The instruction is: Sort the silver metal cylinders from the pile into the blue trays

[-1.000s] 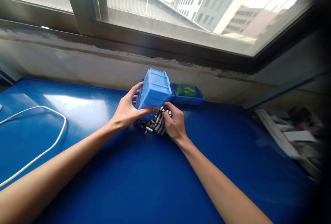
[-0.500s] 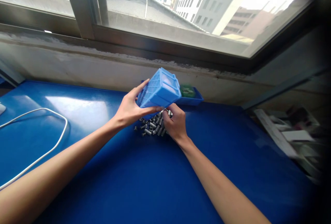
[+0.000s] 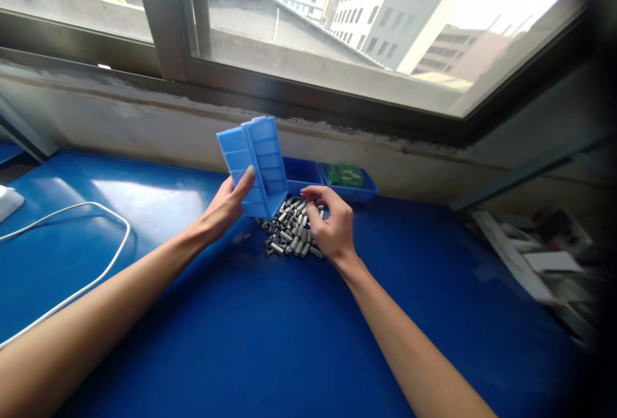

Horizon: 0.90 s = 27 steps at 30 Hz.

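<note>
My left hand [image 3: 225, 202] grips a light blue plastic bin [image 3: 270, 164] by its side, thumb across the outer wall. The bin is tipped up on end, its lower edge close to a heap of small metal cylindrical parts [image 3: 292, 235] on the blue table. Over the right side of that heap is my right hand [image 3: 331, 220], its thumb and forefinger apart and curved, with nothing visible between them. The other fingers are partly hidden. A few loose parts lie left of the heap, below the bin.
Behind the heap, against the wall, stand a blue bin [image 3: 303, 173] and another blue bin holding green items [image 3: 346, 177]. A white cable [image 3: 120, 238] loops over the table's left side. Blurred items [image 3: 554, 260] sit at the right, and a window ledge runs behind.
The bin has swung left and turned more upright in my left hand, exposing more of the metal parts and the bins behind. My right hand's thumb and forefinger have spread.
</note>
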{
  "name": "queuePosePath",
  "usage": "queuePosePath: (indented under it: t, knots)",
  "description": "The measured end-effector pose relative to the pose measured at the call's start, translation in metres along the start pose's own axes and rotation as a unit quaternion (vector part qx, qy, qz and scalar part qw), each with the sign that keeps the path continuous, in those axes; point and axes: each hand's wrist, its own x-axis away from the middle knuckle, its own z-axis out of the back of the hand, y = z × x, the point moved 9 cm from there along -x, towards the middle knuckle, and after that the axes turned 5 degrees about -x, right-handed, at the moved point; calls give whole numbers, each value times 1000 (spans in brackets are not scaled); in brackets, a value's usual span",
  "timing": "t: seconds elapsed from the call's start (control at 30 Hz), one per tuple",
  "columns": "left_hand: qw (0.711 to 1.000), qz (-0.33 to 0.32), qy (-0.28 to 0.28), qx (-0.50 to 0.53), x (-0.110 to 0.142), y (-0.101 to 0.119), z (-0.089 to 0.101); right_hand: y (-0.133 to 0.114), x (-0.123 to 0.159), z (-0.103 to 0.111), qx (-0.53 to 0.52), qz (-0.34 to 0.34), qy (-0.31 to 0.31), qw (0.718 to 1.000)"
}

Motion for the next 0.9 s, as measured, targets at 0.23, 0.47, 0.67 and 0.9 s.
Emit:
queuePosePath:
  t: [0.23,0.47,0.67,0.9]
  knots:
    - [998,-31,-3,56,0,8,8,-33,-16,-33,-14,23,-114,993]
    - [996,-60,53,-25,-5,9,33,-53,-43,-87,92,150,-203,963]
    - [987,19,147,-54,-1,-15,57,-25,-84,-110,48,165,-225,959]
    - [852,-76,45,-516,21,13,19,0,-87,-124,103,172,-273,941]
